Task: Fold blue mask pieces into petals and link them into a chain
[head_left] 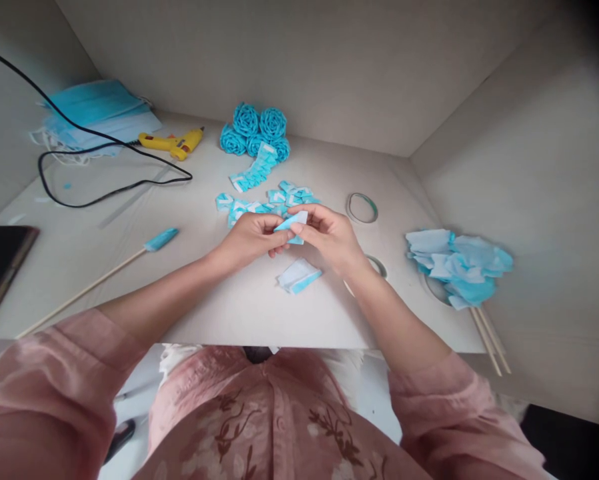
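Note:
Between both hands is a folded piece of blue and white mask fabric (pixel 294 227). My left hand (pixel 257 235) pinches its left side with the fingers curled. My right hand (pixel 329 235) grips the right side, thumb pressed on the front. Just below lies a loose blue and white fabric piece (pixel 299 275) on the table. Beyond my fingers are several folded blue petals (pixel 244 210), partly hidden by the hands. A curved strip of folded petals (pixel 255 168) leans against the rolled blue fabric roses (pixel 254 130).
A yellow glue gun (pixel 179 143) with a black cord (pixel 124 143) lies at the back left, near stacked face masks (pixel 99 110). A blue-tipped stick (pixel 114 272) rests left. Tape rolls (pixel 362 208) sit right, beside heaped fabric pieces (pixel 459 260) and wooden sticks (pixel 489 340).

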The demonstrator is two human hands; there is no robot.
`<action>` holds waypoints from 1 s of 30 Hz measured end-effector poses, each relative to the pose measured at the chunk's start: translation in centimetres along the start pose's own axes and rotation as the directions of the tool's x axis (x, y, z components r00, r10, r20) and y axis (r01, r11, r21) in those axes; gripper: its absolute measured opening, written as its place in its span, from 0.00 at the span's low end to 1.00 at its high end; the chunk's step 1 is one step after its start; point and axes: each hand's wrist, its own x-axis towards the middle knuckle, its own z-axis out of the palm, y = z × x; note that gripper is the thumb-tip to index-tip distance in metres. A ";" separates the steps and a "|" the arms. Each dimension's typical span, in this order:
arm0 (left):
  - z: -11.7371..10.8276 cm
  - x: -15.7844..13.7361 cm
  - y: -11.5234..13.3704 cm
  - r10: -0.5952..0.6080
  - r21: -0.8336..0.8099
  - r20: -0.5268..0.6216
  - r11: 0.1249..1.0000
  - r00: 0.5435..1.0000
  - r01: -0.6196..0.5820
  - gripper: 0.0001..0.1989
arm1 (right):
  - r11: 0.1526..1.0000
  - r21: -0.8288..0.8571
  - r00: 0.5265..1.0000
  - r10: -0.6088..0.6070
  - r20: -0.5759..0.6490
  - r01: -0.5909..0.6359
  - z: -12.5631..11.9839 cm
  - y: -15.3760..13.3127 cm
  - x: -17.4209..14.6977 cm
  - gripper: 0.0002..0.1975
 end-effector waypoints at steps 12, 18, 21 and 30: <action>-0.1 0.0 0.0 -0.026 -0.037 0.018 0.999 1.000 0.026 0.10 | 0.884 -0.388 0.947 -0.313 -0.079 0.260 0.1 -0.7 -0.3 0.02; -0.2 -0.3 0.5 -0.042 -0.168 0.016 0.985 0.999 0.044 0.09 | 0.639 -0.596 0.816 -0.576 0.050 0.487 -0.3 -0.7 -0.3 0.09; -0.2 -0.2 0.5 -0.053 -0.220 0.009 0.974 0.999 0.053 0.08 | 0.591 -0.629 0.798 -0.596 0.081 0.505 -0.4 -0.4 -0.3 0.12; -0.1 -0.2 0.3 -0.057 -0.282 0.021 0.958 0.998 0.060 0.09 | 0.555 -0.646 0.783 -0.613 0.107 0.524 -0.5 -0.1 -0.2 0.17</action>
